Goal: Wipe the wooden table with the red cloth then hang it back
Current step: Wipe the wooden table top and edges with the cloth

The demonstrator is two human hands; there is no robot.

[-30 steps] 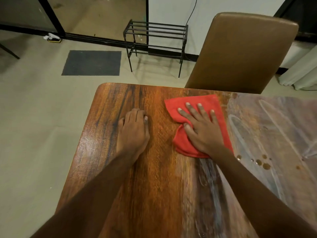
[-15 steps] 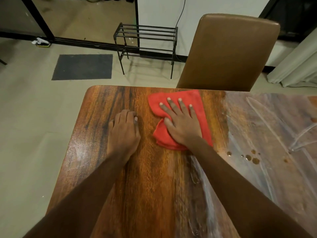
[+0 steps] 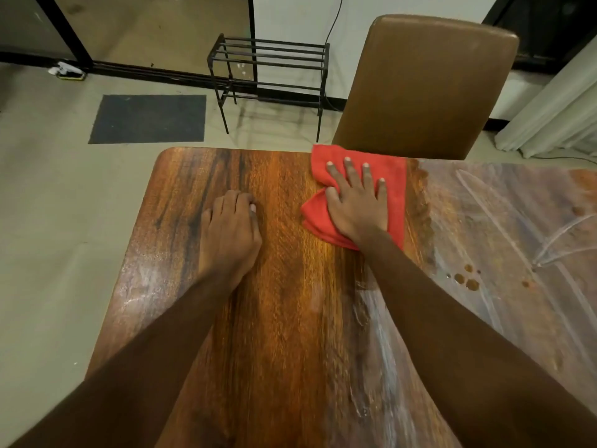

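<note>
Your right hand (image 3: 357,206) lies flat, palm down, on the folded red microfibre cloth (image 3: 392,189), fingers (image 3: 350,171) straight and slightly spread, pressing it to the glossy brown wooden table (image 3: 284,318). The cloth sits at the table's far edge, approx 12 o'clock from you, its far corner just over the lip and right in front of the tan leather chair back (image 3: 423,88).

Your left hand (image 3: 231,231) rests on bare wood at approx 9 o'clock from the cloth, well apart from it, fingers curled under and held together; it grips nothing.

W/ the cloth as centre: pale smeary streaks (image 3: 484,227) cover the tabletop from 3 to 5 o'clock, and a few small brown droplets (image 3: 466,279) sit at approx 4 o'clock. The wood under and left of your arms looks darker and cleaner.

On the floor beyond the table: black metal wire rack (image 3: 268,72) at 11 o'clock, dark grey rectangular mat (image 3: 148,119) at 10 o'clock.
</note>
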